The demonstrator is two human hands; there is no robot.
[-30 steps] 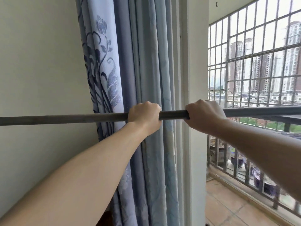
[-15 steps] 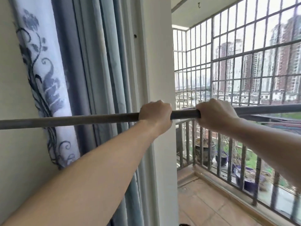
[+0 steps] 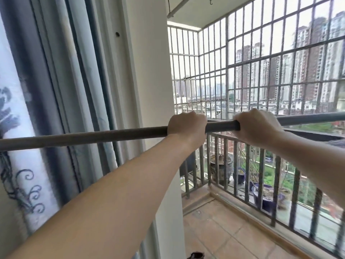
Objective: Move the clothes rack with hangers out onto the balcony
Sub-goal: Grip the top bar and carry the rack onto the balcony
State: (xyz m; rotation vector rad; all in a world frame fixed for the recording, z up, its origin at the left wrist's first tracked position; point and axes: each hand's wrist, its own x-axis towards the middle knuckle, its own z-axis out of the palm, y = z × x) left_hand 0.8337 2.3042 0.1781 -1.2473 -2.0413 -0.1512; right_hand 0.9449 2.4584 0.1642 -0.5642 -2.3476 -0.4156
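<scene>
**A:** What do we see furthest left?

**B:** The patterned curtain [image 3: 28, 128], then its grey-blue folds [image 3: 78, 90]. The clothes rack's grey bar [image 3: 93, 136] crosses in front of them and runs across our whole view.

**A:** And where do we hold it?

**B:** Our left hand [image 3: 186, 126] is clenched over the bar, knuckles up, just right of the white pillar [image 3: 149, 71]. After a short bare stretch of bar, our right hand [image 3: 257, 126] wraps it the same way. The bar carries on past the right edge.

**A:** What stands around us?

**B:** The pillar rises close behind the bar, left of our left hand. Beyond our hands is the balcony railing [image 3: 262, 174], with the window grille [image 3: 227, 71] above it. We see dark plant pots [image 3: 221, 171] through the railing's bars. Below lies the tiled floor [image 3: 233, 236], with a small drain [image 3: 199, 212] near its corner.
</scene>
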